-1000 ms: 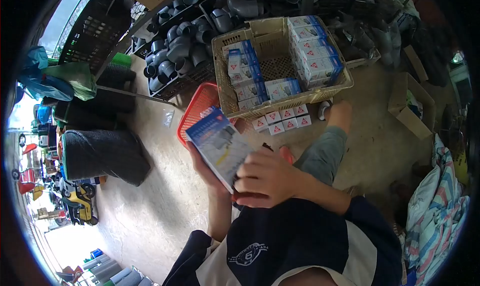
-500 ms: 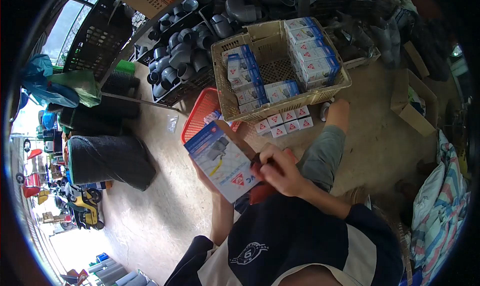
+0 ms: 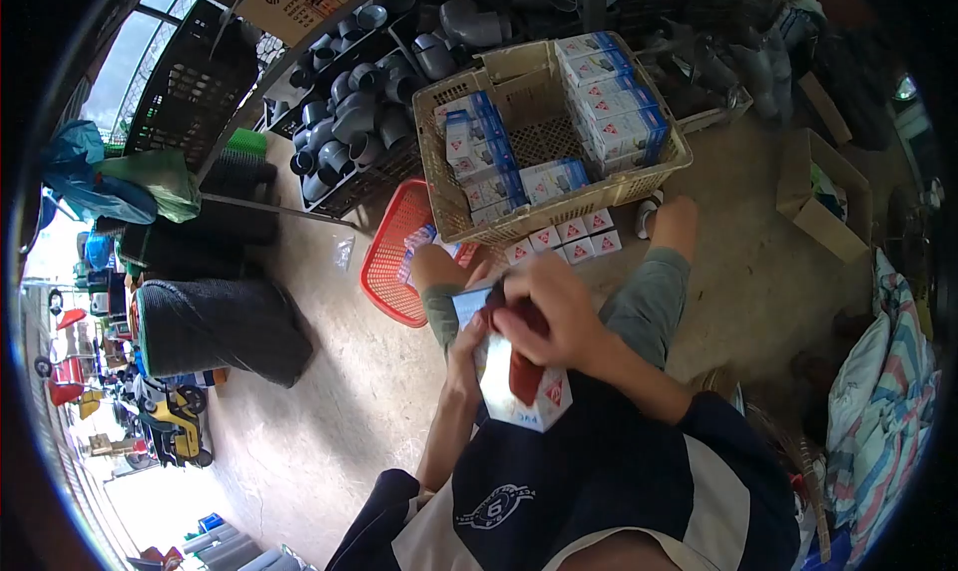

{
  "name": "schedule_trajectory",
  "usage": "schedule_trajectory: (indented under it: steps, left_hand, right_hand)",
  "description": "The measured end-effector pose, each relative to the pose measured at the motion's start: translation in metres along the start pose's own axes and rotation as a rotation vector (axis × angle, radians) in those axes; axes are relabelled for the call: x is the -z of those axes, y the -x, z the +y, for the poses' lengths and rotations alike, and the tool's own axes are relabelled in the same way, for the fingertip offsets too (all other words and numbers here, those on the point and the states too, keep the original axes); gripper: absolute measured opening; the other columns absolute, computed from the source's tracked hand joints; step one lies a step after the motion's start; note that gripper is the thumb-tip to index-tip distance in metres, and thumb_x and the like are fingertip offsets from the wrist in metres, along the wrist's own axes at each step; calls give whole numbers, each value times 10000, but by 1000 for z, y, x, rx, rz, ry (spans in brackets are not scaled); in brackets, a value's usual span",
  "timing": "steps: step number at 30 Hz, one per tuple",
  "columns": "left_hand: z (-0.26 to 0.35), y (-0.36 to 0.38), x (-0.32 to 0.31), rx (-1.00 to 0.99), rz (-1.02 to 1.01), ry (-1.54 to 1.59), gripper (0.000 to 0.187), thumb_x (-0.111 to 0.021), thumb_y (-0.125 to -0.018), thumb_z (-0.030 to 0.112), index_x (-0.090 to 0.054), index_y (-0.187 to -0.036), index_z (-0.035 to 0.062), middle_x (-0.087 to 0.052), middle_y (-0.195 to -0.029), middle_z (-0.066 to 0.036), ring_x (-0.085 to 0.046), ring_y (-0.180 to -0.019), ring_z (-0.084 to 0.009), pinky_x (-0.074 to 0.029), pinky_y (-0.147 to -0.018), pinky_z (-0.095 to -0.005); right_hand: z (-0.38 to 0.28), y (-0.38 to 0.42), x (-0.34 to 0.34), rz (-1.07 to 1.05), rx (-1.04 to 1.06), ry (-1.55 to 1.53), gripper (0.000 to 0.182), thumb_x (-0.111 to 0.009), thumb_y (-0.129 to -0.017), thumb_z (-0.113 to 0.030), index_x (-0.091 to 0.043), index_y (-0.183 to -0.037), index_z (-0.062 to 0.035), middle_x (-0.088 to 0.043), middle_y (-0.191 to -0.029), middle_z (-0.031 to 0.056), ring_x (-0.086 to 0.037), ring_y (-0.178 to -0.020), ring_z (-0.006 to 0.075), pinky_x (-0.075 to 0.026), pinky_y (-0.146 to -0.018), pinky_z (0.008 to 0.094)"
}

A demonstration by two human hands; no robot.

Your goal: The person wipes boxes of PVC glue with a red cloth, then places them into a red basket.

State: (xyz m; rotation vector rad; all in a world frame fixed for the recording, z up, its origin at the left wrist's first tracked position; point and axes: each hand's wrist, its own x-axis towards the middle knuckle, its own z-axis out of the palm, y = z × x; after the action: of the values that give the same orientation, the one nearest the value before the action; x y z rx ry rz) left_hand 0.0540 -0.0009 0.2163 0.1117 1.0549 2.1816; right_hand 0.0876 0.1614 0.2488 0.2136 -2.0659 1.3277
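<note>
Closer to our shirt (image 3: 599, 481) and tipped over since the earlier frame, the printed carton (image 3: 499, 398) is between our hands, our left hand (image 3: 463, 356) rising from seven o'clock with fingers curled on its side, our right hand (image 3: 554, 311) coming from four o'clock, closed around a blurred reddish-brown tool (image 3: 527, 379). Beyond, on the concrete floor (image 3: 299, 431), we see a red basket (image 3: 387, 307) at ten o'clock, a tan crate (image 3: 569, 212) of boxes at twelve, rolled mesh (image 3: 225, 326) at nine and a striped sack (image 3: 878, 421) at three.
</note>
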Motion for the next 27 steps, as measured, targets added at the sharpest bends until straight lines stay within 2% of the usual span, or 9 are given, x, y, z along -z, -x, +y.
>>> schedule_trajectory:
  steps: [2,4,8,13,16,18,21,24,27]
  left_hand:
    - [-3,10,9,125,185,40,588,-535,-981,307,-347,-1468,36,-544,-1354,-158,-555,-1242,-281,-425,-1097,-431]
    - [-14,-1,34,-18,240,132,552,-504,-1003,314,-365,-1457,31,-546,-1357,-152,-570,-1223,-279,-421,-1102,-422]
    - [17,-16,45,-78,77,273,578,-314,-1046,456,-444,-1385,6,-594,-1289,-156,-604,-1158,-247,-453,-1055,-401]
    - [-11,0,56,16,332,170,494,-465,-1010,394,-480,-1329,16,-627,-1205,-133,-627,-1089,-249,-490,-990,-396]
    - [4,-6,23,-296,204,-8,485,-452,-1008,399,-496,-1305,17,-632,-1191,-140,-636,-1066,-258,-494,-987,-399]
    - [24,1,41,-63,124,352,534,-406,-1007,463,-526,-1278,20,-636,-1182,-174,-644,-1052,-268,-511,-970,-421]
    - [40,0,35,-59,107,334,565,-400,-1005,506,-543,-1262,24,-657,-1138,-166,-661,-1012,-258,-535,-927,-416]
    - [-2,10,39,-103,364,265,520,-418,-1012,485,-538,-1249,38,-665,-1109,-157,-678,-983,-264,-559,-885,-398]
    - [2,0,43,-103,266,249,520,-436,-1010,479,-514,-1289,47,-634,-1173,-153,-642,-1055,-262,-525,-935,-397]
  right_hand:
    - [7,-13,-10,43,-127,3,224,-705,-835,-207,-555,-890,-50,-546,-847,124,-552,-803,320,-429,-722,424]
    - [5,-27,-21,47,-177,62,203,-700,-837,-177,-560,-897,-42,-546,-849,131,-544,-794,332,-426,-701,417]
    - [-22,-9,-32,-138,-45,0,214,-694,-851,-210,-576,-912,-42,-534,-848,132,-543,-809,338,-435,-718,413]
    - [26,-40,-23,-111,-41,30,199,-690,-828,-247,-588,-894,-90,-541,-869,93,-551,-847,300,-436,-761,438]
    - [1,-41,-28,-159,198,8,169,-690,-826,-250,-596,-884,-123,-538,-856,51,-548,-835,271,-429,-750,412]
    - [-11,-29,-33,-281,304,-106,181,-739,-777,-240,-616,-844,-126,-540,-825,50,-527,-757,262,-419,-684,379]
    - [-11,-26,-38,-345,364,-254,177,-738,-768,-241,-612,-828,-131,-549,-816,58,-534,-751,266,-427,-677,389]
    - [16,-57,-41,-229,195,-104,189,-736,-775,-242,-598,-817,-119,-559,-835,71,-540,-761,278,-431,-677,394]
    - [7,-49,-44,-316,224,-73,220,-748,-766,-253,-589,-810,-108,-555,-838,77,-538,-753,284,-429,-680,405]
